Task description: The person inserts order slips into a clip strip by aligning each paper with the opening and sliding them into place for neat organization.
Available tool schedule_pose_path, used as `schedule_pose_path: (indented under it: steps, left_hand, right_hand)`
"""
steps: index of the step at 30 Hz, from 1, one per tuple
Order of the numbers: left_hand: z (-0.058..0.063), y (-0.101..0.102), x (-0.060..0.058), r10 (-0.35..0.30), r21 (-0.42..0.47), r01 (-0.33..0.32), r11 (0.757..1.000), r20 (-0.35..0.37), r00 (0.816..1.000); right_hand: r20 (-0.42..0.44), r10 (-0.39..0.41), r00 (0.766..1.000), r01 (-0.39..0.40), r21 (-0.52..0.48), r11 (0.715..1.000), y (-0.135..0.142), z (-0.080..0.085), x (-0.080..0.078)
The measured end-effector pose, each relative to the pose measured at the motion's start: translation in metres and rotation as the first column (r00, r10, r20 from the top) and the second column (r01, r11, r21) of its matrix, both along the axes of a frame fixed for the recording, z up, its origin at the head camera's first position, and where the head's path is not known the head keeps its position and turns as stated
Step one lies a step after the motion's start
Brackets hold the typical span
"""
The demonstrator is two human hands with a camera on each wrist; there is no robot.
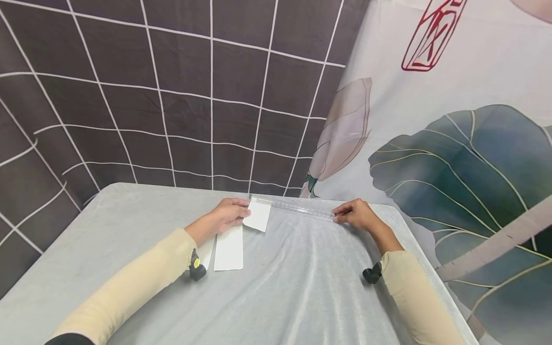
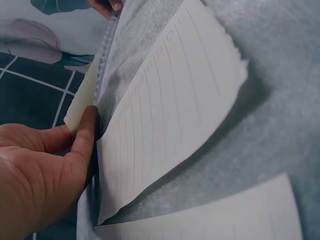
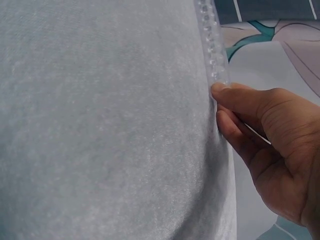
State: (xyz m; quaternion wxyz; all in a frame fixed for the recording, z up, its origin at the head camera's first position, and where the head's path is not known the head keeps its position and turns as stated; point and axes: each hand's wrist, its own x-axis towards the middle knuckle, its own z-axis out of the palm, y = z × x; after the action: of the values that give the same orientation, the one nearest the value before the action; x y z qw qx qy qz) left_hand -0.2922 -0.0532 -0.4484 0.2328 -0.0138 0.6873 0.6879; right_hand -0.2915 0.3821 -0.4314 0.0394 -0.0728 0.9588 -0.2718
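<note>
A long clear plastic strip [image 1: 302, 209] with a row of small ridges, like a binding comb, spans between both hands near the table's far edge. My left hand [image 1: 228, 214] pinches a lined paper slip [image 1: 258, 215] at the strip's left end. In the left wrist view, that slip [image 2: 170, 95] has a torn edge and small printed boxes; a yellowish paper piece [image 2: 82, 102] shows beyond the fingers. My right hand [image 1: 354, 214] grips the strip's right end between thumb and fingers, seen closely as ridged plastic [image 3: 212, 47] in the right wrist view.
Two more white paper slips [image 1: 228, 250] lie on the grey cloth-covered table [image 1: 302, 287], below my left hand and partly under its wrist. A dark grid-patterned curtain [image 1: 181, 110] hangs behind the table, and a printed floral cloth [image 1: 453, 191] hangs on the right.
</note>
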Motion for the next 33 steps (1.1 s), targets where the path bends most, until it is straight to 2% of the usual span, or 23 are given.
schedule_pose_path:
  steps: [13,23,33]
  left_hand:
    - [0.005,0.008,0.005,-0.003,0.007,0.003,1.0,-0.016,1.0]
    - [0.004,0.015,0.002,0.01,0.037,-0.01,0.999,-0.001,1.0]
    - [0.004,0.017,0.0,0.001,0.023,-0.002,1.0,0.008,1.0]
  right_hand:
    - [0.005,-0.013,1.0,0.013,0.0,1.0,-0.001,0.0,0.001]
    - [0.007,-0.021,1.0,0.021,0.004,1.0,-0.001,-0.001,0.0]
    - [0.022,-0.028,0.999,0.028,-0.003,1.0,-0.001,-0.001,-0.001]
